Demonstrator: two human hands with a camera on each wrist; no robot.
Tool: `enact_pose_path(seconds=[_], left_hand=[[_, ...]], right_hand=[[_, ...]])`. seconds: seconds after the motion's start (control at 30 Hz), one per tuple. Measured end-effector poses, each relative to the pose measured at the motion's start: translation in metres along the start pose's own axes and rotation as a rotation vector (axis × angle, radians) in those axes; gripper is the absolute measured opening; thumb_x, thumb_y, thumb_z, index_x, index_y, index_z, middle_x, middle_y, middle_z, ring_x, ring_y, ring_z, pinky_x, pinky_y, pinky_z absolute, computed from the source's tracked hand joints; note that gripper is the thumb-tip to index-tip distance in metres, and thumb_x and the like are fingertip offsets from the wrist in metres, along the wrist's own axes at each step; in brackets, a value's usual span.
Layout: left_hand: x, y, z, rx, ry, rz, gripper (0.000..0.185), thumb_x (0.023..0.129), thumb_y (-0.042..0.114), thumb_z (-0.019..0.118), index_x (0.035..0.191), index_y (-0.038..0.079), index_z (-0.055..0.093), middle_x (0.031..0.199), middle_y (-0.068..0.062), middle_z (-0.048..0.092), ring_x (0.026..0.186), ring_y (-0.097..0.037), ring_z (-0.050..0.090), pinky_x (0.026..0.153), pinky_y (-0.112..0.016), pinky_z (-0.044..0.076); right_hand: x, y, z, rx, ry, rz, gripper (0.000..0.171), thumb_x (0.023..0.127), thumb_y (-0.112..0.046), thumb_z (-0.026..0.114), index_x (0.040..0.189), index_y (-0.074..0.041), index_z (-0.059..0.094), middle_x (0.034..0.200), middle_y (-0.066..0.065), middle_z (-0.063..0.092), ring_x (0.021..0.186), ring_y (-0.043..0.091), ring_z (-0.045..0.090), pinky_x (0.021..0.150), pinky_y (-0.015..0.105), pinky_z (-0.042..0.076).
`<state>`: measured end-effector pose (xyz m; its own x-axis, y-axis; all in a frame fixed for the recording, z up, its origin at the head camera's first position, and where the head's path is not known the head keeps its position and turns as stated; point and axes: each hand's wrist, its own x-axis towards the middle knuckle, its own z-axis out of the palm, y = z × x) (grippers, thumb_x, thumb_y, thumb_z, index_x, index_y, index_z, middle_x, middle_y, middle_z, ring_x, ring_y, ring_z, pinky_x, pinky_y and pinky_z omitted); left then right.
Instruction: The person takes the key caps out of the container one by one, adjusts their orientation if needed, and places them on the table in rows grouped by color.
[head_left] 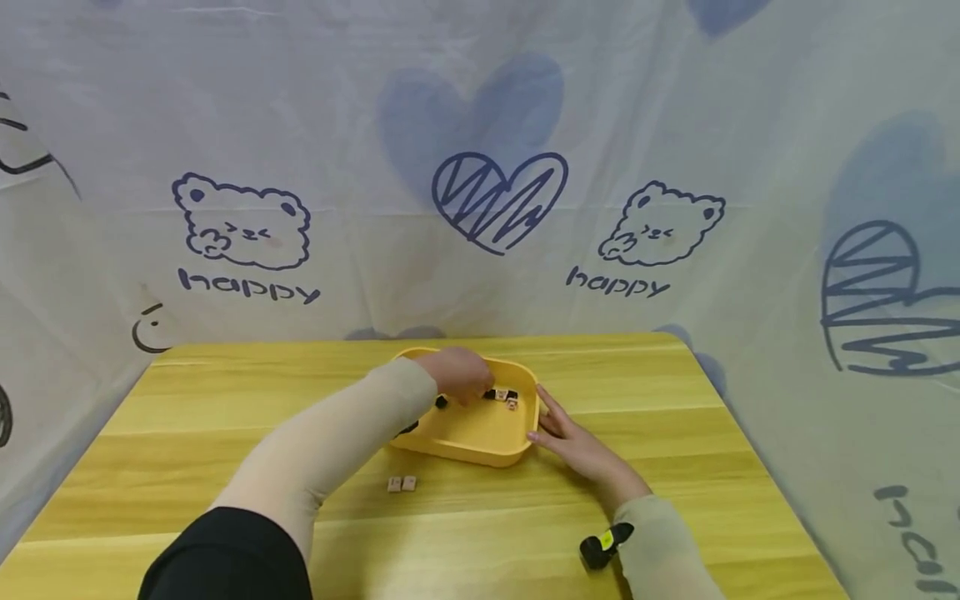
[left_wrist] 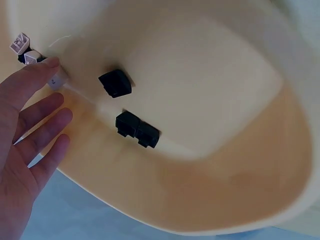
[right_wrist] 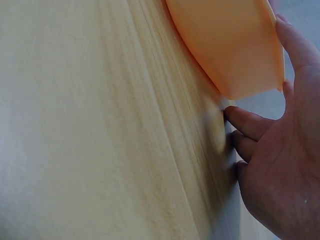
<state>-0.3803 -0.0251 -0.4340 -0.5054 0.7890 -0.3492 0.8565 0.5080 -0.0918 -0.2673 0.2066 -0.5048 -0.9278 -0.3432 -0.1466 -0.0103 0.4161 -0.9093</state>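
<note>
Left-hand fingers [left_wrist: 42, 165] first: they're spread apart, and the top one has its tip on a pale key cap [left_wrist: 57, 80] inside the yellow tray [head_left: 480, 429]. Can't tell if that cap is actually pinched or just touched. The left hand [head_left: 459, 372] reaches into the tray near its far wall. The right hand [head_left: 581, 450] is on the tray's right end, thumb at the rim and the other fingers along the outside, so it's holding on there.

Just beyond the left fingertips there's a small row of caps [head_left: 501, 395], pale and black ones mixed, on the tray floor in the right half. Over in the tray's left half sits a single black cap [left_wrist: 115, 83], and near it, closer to the far wall, a pair of black caps [left_wrist: 137, 130] touching side by side.

Outside the tray, two pale caps [head_left: 401, 483] lie next to each other on the worktop [head_left: 225, 400], on the tray's near side. A black gadget [head_left: 596, 554] with a yellow-green patch is by the right sleeve [head_left: 663, 546], also nearer than the tray. Behind the tray hangs a pale cloth [head_left: 322, 125] with bears, hearts and "happy" all over it.
</note>
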Motion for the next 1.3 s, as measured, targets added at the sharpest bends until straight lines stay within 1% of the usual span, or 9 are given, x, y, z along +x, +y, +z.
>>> enact_pose_path(seconds=[0.13,0.5,0.63,0.83,0.93,1.07,1.17,1.23,1.3], left_hand=[[0.006,-0.002,0.004,-0.001,-0.005,-0.009,0.014,0.091,0.007,0.062,0.081,0.015,0.061,0.068,0.005,0.043,0.062,-0.012,0.034,0.058,-0.026,0.032],[0.004,0.003,0.015,-0.033,0.017,0.042,0.017,0.089,-0.001,0.062,0.079,0.012,0.063,0.067,0.005,0.041,0.062,-0.012,0.033,0.059,-0.025,0.029],[-0.001,0.004,0.018,-0.049,0.013,0.032,0.018,0.089,0.001,0.063,0.077,0.014,0.064,0.068,0.007,0.047,0.062,-0.010,0.039,0.058,-0.023,0.034],[-0.013,0.008,0.008,-0.111,-0.025,0.006,0.005,0.090,0.012,0.068,0.091,0.016,0.071,0.082,0.007,0.063,0.070,-0.009,0.055,0.065,-0.025,0.047],[-0.020,0.012,0.001,-0.153,-0.002,0.016,0.006,0.089,0.014,0.070,0.094,0.016,0.073,0.084,0.008,0.064,0.071,-0.007,0.056,0.068,-0.025,0.049],[-0.033,0.015,-0.009,-0.240,0.042,0.017,0.023,0.089,0.005,0.065,0.069,0.016,0.060,0.062,0.008,0.048,0.055,-0.006,0.042,0.056,-0.024,0.038],[-0.044,0.015,-0.015,-0.279,0.070,0.004,0.033,0.088,0.002,0.060,0.061,0.016,0.046,0.055,0.005,0.035,0.049,-0.009,0.032,0.053,-0.026,0.029],[-0.053,0.016,-0.019,-0.266,0.096,0.003,0.029,0.089,0.004,0.061,0.063,0.015,0.053,0.057,0.006,0.042,0.051,-0.007,0.038,0.055,-0.025,0.034],[-0.061,0.016,-0.022,-0.240,0.127,0.008,0.015,0.090,0.009,0.063,0.077,0.013,0.069,0.069,0.006,0.058,0.060,-0.007,0.051,0.061,-0.025,0.044]], right_hand=[[0.000,0.001,0.001,-0.015,0.000,0.005,0.080,0.097,-0.037,0.061,0.157,-0.037,0.008,0.151,0.024,0.032,0.140,0.036,0.030,0.111,0.055,0.022],[0.002,0.003,0.001,-0.011,0.000,-0.006,0.079,0.097,-0.036,0.060,0.157,-0.038,0.008,0.152,0.025,0.030,0.141,0.037,0.027,0.111,0.056,0.020],[0.002,0.002,0.001,-0.008,-0.010,-0.006,0.079,0.097,-0.037,0.059,0.157,-0.038,0.008,0.153,0.025,0.028,0.142,0.037,0.026,0.111,0.057,0.020],[0.001,0.001,0.000,-0.013,-0.003,-0.005,0.079,0.098,-0.035,0.059,0.157,-0.035,0.007,0.152,0.025,0.029,0.141,0.037,0.027,0.111,0.057,0.021],[0.000,0.001,-0.001,-0.024,-0.001,0.001,0.079,0.098,-0.036,0.059,0.157,-0.035,0.007,0.152,0.025,0.029,0.141,0.037,0.027,0.111,0.057,0.020],[-0.001,-0.001,-0.001,-0.025,0.003,0.012,0.079,0.098,-0.036,0.059,0.157,-0.037,0.007,0.153,0.025,0.028,0.141,0.037,0.026,0.111,0.058,0.020],[-0.001,-0.002,0.000,-0.024,0.000,0.015,0.079,0.097,-0.036,0.060,0.157,-0.037,0.008,0.153,0.025,0.028,0.142,0.038,0.025,0.110,0.059,0.020],[-0.002,-0.002,0.000,-0.022,-0.002,0.016,0.079,0.097,-0.036,0.060,0.157,-0.037,0.008,0.153,0.025,0.027,0.142,0.038,0.025,0.110,0.059,0.020],[-0.002,-0.003,0.001,-0.026,-0.002,0.014,0.079,0.097,-0.036,0.060,0.157,-0.038,0.008,0.153,0.025,0.027,0.141,0.038,0.025,0.110,0.059,0.020]])
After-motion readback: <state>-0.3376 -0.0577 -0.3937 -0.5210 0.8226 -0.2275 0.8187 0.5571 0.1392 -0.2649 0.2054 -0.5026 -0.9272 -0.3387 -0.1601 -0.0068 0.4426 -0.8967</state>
